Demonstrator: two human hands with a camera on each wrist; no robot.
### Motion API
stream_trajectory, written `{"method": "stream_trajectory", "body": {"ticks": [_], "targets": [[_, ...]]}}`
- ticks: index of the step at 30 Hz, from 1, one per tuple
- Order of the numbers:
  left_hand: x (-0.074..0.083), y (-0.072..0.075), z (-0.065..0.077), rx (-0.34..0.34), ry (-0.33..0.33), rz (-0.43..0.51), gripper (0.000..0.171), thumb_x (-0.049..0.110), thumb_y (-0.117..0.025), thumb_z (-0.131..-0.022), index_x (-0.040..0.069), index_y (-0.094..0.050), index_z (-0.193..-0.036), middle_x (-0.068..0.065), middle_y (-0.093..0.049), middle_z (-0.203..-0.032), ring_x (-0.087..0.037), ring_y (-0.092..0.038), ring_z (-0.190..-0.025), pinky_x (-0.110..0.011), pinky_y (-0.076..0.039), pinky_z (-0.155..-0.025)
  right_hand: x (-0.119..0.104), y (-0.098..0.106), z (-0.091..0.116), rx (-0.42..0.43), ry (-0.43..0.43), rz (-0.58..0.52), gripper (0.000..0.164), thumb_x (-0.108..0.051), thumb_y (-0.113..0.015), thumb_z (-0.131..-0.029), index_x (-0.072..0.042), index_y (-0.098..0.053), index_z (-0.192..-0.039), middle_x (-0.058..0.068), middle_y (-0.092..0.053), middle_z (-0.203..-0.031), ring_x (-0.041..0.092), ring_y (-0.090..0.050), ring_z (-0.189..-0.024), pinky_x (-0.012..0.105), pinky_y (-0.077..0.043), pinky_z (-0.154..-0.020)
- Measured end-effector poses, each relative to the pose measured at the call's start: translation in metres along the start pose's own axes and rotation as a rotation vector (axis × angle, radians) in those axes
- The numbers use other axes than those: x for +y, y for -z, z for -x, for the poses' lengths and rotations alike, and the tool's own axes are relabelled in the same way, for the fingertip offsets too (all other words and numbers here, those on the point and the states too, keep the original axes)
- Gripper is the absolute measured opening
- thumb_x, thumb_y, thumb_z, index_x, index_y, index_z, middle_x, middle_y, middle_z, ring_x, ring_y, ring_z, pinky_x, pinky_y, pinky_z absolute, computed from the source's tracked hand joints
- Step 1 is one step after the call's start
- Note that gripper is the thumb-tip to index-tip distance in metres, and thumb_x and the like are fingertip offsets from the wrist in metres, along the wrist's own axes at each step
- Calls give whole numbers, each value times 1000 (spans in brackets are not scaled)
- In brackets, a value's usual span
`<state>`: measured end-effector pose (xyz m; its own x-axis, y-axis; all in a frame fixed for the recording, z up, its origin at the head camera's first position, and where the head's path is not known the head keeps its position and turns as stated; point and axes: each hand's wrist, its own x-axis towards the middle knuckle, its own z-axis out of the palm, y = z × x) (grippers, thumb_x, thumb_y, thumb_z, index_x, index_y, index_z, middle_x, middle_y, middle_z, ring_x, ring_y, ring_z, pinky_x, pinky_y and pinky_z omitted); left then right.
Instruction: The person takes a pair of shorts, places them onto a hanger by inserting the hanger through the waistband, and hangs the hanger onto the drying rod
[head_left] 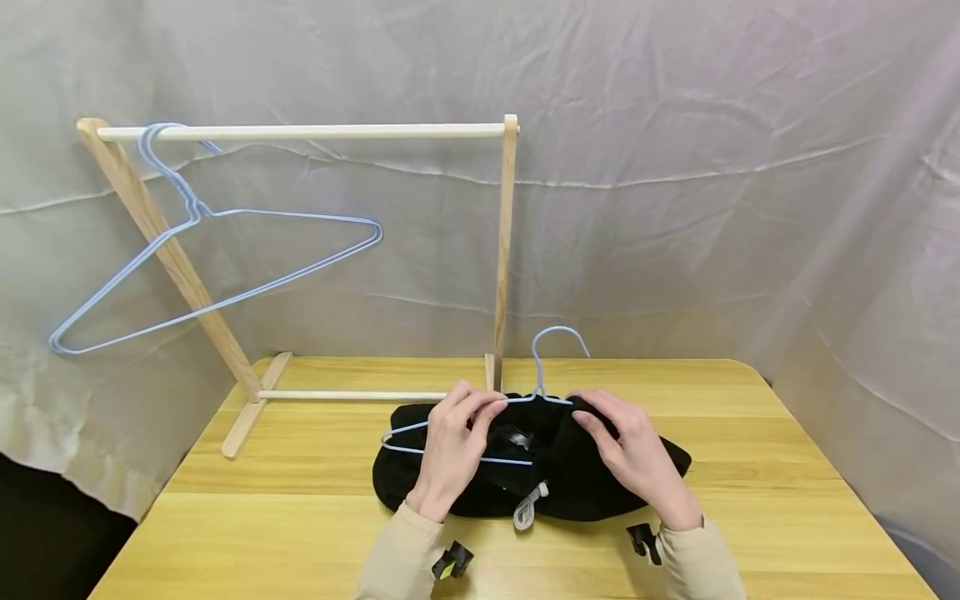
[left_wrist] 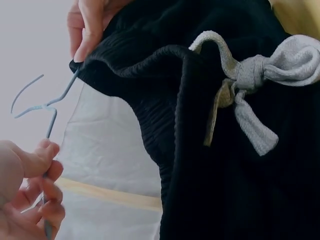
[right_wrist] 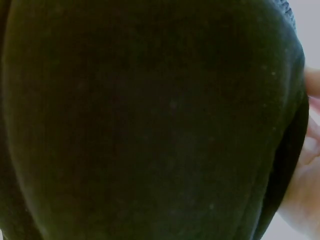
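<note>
A light blue wire hanger (head_left: 539, 367) has its right end tucked inside the gathered waistband of black drawstring pants (head_left: 480, 496); its left end stays outside the cloth. My left hand (head_left: 454, 442) grips the hanger's left arm between thumb and fingers, left of the hook. At the waistband's right part, my right hand (head_left: 633, 446) pinches the edge of the fabric, as the left wrist view also shows. A grey drawstring (left_wrist: 250, 72) is tied in a bow at the front of the waistband. Black cloth (right_wrist: 150, 125) covers most of the right wrist view.
A wooden rack (head_left: 507, 250) with a white top bar (head_left: 322, 132) stands behind, to the left. Matching blue hangers (head_left: 292, 214) hang near the bar's left end. Below everything is a wood-grain table (head_left: 780, 500), with grey fabric curtains (head_left: 675, 208) around it.
</note>
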<state>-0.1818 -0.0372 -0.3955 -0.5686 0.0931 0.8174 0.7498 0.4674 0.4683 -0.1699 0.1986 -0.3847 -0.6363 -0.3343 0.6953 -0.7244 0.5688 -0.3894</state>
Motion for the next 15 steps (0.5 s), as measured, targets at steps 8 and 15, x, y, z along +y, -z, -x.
{"method": "stream_trajectory", "body": {"ticks": [8, 15], "targets": [[3, 3, -9, 166, -180, 84, 12, -1, -76, -76, 3, -73, -87, -6, -64, -83, -18, -60, -79, -34, -50, -65, 4, 1, 1, 189, 1, -24, 28, 15, -69, -77, 4, -69, -103, 13, -70, -95, 24, -65, -89, 25, -50, -83], [-6, 17, -8, 37, -112, 86, 11, 3, -69, -84, 11, -70, -75, 6, -58, -59, -6, -52, -52, -26, -45, -46, 9, 5, -1, 399, -19, -31, 32, 23, -68, -70, 9, -69, -98, 20, -71, -88, 25, -65, -84, 11, -44, -83]]}}
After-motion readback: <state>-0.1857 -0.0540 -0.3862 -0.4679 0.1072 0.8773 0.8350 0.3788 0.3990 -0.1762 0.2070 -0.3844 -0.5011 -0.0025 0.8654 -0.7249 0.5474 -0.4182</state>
